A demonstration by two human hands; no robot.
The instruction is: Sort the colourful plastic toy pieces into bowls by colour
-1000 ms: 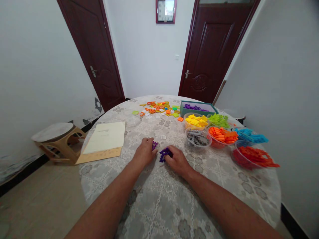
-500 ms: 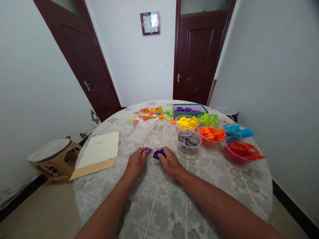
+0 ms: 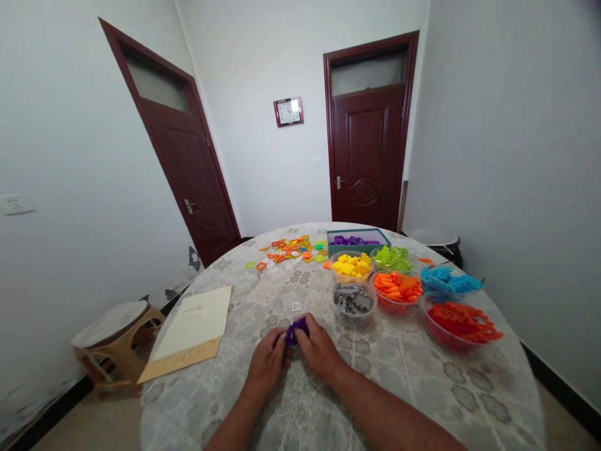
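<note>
My left hand (image 3: 267, 363) and my right hand (image 3: 318, 351) meet over the round table (image 3: 404, 376), fingers curled together on a small cluster of purple plastic pieces (image 3: 296, 328). The cluster peeks out between the fingertips; the rest of it is hidden. A tiny white piece (image 3: 296, 306) lies on the cloth just beyond the hands.
Bowls of yellow (image 3: 350, 265), green (image 3: 393, 257), orange (image 3: 397, 286), blue (image 3: 449, 280), red (image 3: 461, 321) and grey (image 3: 354, 299) pieces stand at right. A teal box (image 3: 357, 238) holds purple pieces. Loose coloured pieces (image 3: 293, 249) lie behind. A booklet (image 3: 195, 322) lies left; a stool (image 3: 115, 335) stands beside the table.
My two hands have come together, joining the purple pieces they held apart. The camera has tilted up, so the hands now sit lower in view.
</note>
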